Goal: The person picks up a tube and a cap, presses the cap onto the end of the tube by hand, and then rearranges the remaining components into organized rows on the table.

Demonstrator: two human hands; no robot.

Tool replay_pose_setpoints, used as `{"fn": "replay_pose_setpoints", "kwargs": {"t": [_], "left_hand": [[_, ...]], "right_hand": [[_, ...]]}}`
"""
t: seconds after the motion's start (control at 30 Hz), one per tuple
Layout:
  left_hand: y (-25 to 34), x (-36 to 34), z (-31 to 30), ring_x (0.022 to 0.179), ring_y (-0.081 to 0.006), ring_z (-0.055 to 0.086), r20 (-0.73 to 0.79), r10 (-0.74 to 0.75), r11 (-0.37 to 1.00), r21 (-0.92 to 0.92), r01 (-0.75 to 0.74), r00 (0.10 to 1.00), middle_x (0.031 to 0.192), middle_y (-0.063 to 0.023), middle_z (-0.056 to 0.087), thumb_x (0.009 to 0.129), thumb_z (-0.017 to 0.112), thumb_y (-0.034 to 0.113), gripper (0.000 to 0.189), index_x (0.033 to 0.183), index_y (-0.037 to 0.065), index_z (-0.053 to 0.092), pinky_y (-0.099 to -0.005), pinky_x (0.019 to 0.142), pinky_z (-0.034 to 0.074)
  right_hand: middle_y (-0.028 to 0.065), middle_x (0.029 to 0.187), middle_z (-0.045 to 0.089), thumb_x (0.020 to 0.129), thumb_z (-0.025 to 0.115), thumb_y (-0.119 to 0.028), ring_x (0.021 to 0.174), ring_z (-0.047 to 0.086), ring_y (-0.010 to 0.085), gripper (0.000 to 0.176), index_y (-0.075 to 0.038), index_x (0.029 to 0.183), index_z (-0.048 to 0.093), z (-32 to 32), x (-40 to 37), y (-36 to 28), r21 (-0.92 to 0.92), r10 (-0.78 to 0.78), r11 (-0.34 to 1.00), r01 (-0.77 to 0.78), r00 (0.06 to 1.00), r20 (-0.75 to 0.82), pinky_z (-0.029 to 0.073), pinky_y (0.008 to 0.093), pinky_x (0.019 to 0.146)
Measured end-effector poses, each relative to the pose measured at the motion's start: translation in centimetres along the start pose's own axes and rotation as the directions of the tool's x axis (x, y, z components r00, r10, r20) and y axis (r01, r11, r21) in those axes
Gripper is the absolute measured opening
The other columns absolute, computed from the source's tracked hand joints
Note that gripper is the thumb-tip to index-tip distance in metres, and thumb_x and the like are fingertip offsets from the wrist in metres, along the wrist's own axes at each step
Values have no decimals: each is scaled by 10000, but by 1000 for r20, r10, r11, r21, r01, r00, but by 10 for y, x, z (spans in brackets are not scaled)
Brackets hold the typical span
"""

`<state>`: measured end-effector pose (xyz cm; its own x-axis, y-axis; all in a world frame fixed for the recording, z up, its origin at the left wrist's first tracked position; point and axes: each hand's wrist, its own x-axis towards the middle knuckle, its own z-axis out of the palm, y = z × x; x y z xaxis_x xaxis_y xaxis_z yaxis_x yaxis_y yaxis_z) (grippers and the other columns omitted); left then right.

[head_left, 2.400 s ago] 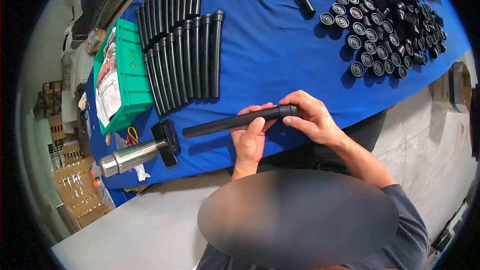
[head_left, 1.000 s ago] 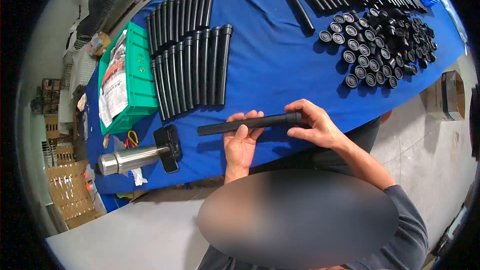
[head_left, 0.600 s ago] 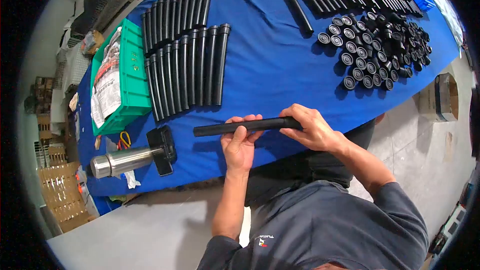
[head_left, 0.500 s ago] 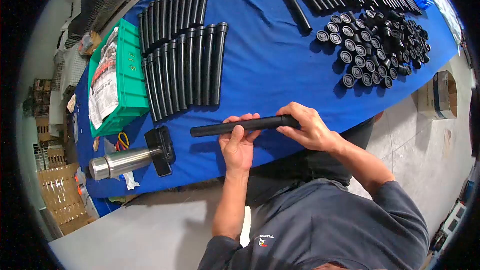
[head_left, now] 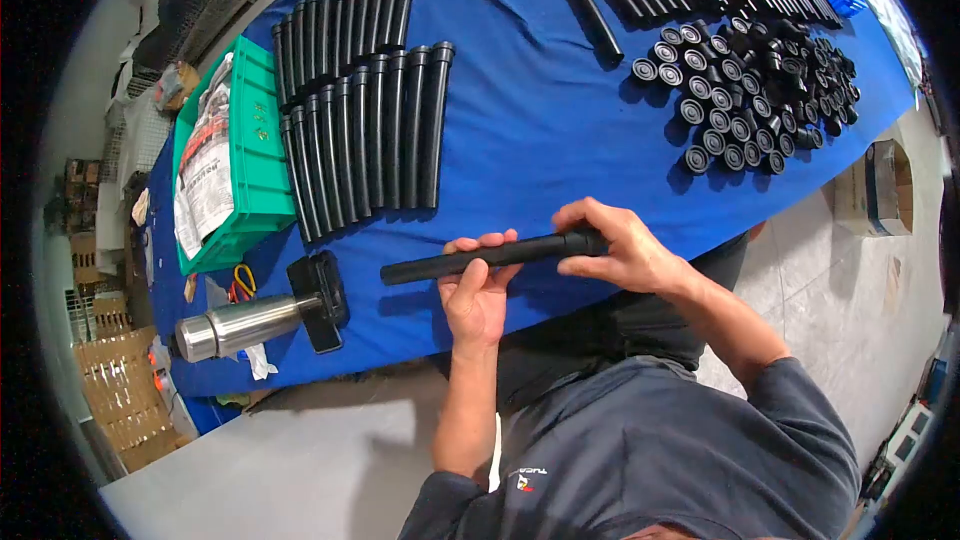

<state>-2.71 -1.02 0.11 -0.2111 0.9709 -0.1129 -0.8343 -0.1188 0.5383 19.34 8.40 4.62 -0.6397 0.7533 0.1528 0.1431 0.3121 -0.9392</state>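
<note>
A blue-clothed workbench (head_left: 540, 120) is stretching across a grey-floored workshop, carrying rows of finished tubes (head_left: 370, 130) and a heap of round caps (head_left: 760, 90); a green crate (head_left: 262, 130) is holding a printed bag (head_left: 205, 175). Over the near edge, the left hand (head_left: 475, 290) and right hand (head_left: 615, 245) are both gripping one black tube (head_left: 440, 263)

The held tube (head_left: 470, 258) hangs before the tube rows (head_left: 365, 115), crate (head_left: 260, 140) to their left, caps (head_left: 760, 80) right.

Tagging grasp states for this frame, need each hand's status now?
Left hand: closed, fingers wrapped around the middle of the black tube.
Right hand: closed, gripping the wider end of the same tube.
</note>
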Motion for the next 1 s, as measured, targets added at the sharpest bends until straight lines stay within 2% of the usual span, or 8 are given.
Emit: {"fn": "replay_pose_setpoints", "kwargs": {"t": [0.1,0.2,0.33,0.43,0.63,0.83,0.93,1.0], "left_hand": [[0,-1,4,1250,-410,611,8,36,999,29,-36,999,1216,-222,667,902,657,-40,295,1174,58,600,-537,988,592],[0,0,3,1254,-415,607,34,20,1000,14,-21,999,1219,-223,666,884,668,-42,304,1166,53,602,-535,993,588],[1,0,-1,1257,-417,605,24,12,1000,1,-12,1000,1225,-221,663,887,669,-44,287,1152,49,607,-541,998,586],[-1,0,-3,1266,-417,599,17,8,999,-36,-7,1000,1231,-215,665,898,662,-43,279,1158,49,617,-551,1011,577],[-1,-1,-5,1287,-413,585,56,-11,1000,-25,12,998,1244,-202,675,925,641,-35,273,1184,52,630,-567,1045,552],[-1,0,-4,1280,-409,592,38,9,999,-50,-7,999,1256,-209,671,929,648,-21,273,1191,51,627,-558,1029,565],[0,2,0,1265,-407,603,17,3,998,-58,-2,1000,1256,-218,669,927,655,-16,266,1183,52,624,-559,1007,578],[0,1,-1,1248,-411,613,4,-12,999,-52,12,1000,1245,-227,667,919,664,-22,264,1168,50,617,-563,992,585]], "right_hand": [[90,961,689,856,832,-147,885,676,169,506,-8,1274,584,-1,-3,-10,303,202,934,-192,979,-4,550,326,753],[60,926,683,895,804,-139,827,667,122,460,13,1270,586,0,-5,1,425,358,818,-389,921,153,560,293,738],[36,867,672,925,759,-100,768,662,101,341,23,1207,612,13,-1,3,523,377,767,-371,921,101,560,273,687],[45,862,670,922,756,-100,746,669,111,296,19,1163,632,16,-1,-2,412,325,859,-303,945,18,559,282,656],[54,851,674,908,765,-104,720,676,119,293,18,1146,646,9,-1,-4,232,217,949,-212,976,6,554,292,622],[82,951,685,895,776,-101,741,688,132,340,14,1183,637,13,2,-2,367,348,867,-338,937,42,559,293,656],[113,1056,677,871,795,-107,855,705,196,410,3,1226,622,13,5,-7,435,252,874,-217,967,-24,567,332,750],[126,1106,665,854,807,-117,939,693,258,456,-5,1252,614,6,5,-8,108,44,994,-34,994,-95,558,372,817]]}}
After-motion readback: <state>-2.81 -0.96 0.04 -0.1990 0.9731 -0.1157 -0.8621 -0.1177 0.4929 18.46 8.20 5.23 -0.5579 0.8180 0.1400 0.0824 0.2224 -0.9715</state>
